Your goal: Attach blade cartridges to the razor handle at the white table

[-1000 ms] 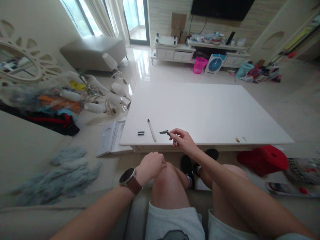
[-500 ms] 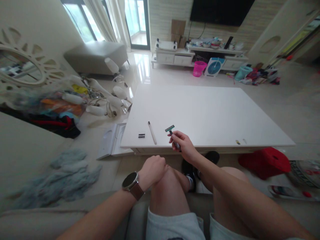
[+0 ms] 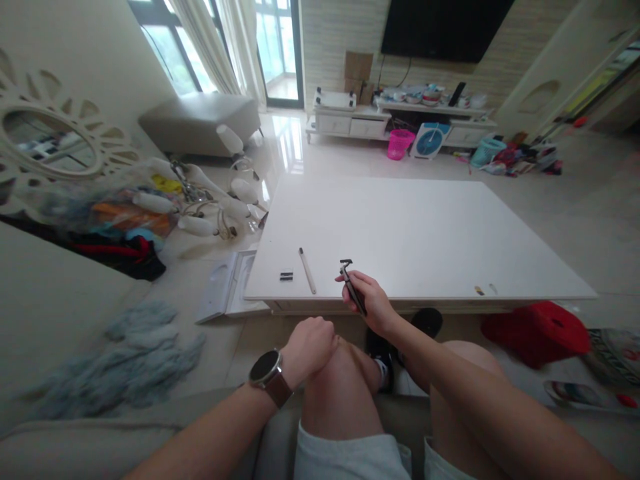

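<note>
Above the near edge of the white table (image 3: 400,233), my right hand (image 3: 373,300) is closed round the dark handle of a razor (image 3: 354,288). The razor's head points away from me and shows edge-on. My left hand (image 3: 310,343), with a watch (image 3: 265,367) on its wrist, rests on my left knee with its fingers curled in; nothing shows in it. A pale toothbrush (image 3: 309,272) with a dark head lies on the table left of the razor. Beside it is a small pale piece with two black strips (image 3: 287,277).
Two small scraps (image 3: 479,291) lie near the table's front edge at right. A red stool (image 3: 537,333) stands by that end. On the left floor are an open white box (image 3: 217,290), a lamp with several white shades (image 3: 200,225) and a grey-blue fluffy cloth (image 3: 135,353).
My right hand has turned the razor, so its head has gone from showing its broad green-and-black face to edge-on. The left hand stays on the knee. The view has shifted slightly.
</note>
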A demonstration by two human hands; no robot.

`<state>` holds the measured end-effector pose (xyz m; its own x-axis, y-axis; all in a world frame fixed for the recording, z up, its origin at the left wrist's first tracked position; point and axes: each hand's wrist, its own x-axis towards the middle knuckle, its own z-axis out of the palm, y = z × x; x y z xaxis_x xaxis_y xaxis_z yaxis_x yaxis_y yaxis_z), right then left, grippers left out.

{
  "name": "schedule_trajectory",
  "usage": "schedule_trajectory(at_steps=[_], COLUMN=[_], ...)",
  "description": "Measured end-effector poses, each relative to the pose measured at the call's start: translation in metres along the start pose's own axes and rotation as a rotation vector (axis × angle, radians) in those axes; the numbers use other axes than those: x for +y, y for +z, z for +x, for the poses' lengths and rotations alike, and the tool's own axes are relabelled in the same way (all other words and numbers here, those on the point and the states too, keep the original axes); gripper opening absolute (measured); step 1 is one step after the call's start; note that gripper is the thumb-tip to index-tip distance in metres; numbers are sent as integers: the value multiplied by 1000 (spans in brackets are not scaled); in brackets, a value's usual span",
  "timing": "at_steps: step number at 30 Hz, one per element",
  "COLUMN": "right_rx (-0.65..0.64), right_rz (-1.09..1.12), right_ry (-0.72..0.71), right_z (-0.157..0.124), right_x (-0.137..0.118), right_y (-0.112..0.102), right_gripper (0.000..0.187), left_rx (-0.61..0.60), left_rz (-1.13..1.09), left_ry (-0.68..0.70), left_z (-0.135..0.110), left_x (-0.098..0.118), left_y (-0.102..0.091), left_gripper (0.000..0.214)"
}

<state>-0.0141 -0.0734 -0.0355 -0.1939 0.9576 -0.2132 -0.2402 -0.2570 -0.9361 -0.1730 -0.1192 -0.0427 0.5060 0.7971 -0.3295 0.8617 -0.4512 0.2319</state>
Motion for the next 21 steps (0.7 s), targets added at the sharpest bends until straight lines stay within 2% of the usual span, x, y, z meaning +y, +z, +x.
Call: schedule_trajectory(at_steps=[21], right_rx=[9], right_rz=[-23], right_ry=[3], right_z=[-5], right_x=[1], right_y=[7], right_gripper=[28], left_rx=[-19], left_rz=[-13], left_ry=[4], left_z=[0], left_x=[2], left_y=[1], left_gripper=[37])
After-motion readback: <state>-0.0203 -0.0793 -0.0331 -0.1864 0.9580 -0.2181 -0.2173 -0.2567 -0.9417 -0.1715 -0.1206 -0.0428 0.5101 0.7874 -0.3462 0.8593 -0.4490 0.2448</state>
